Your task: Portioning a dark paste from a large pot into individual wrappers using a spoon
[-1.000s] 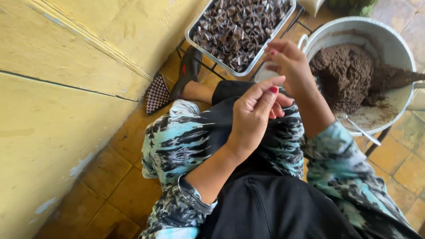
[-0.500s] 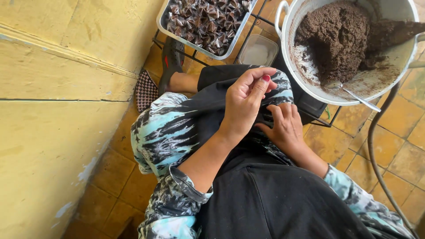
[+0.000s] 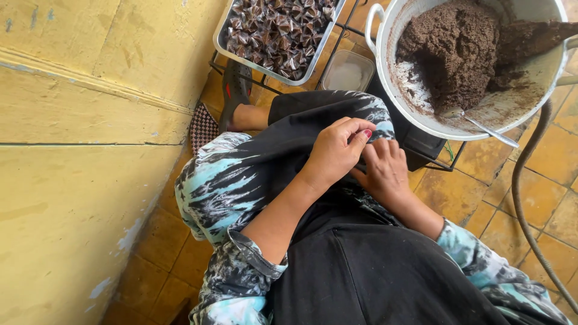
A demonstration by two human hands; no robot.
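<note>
While both hands meet on the lap, the left hand [image 3: 334, 153] curls over the right hand [image 3: 385, 171], fingers pinched together; what they grasp is hidden. Far left, the rectangular metal tray [image 3: 224, 43] already holds many dark folded packets [image 3: 280, 30]; far right, the white round pot [image 3: 421, 123] keeps plenty of brown paste [image 3: 451, 48].

Both hands meet low over the lap. Left hand [image 3: 334, 153] on top, fingers curled in, red-painted nail showing, forearm bare, sleeve at elbow. Right hand [image 3: 385, 171] beneath, fingers bent, touching the left. Whether either grip holds anything: hidden.
</note>
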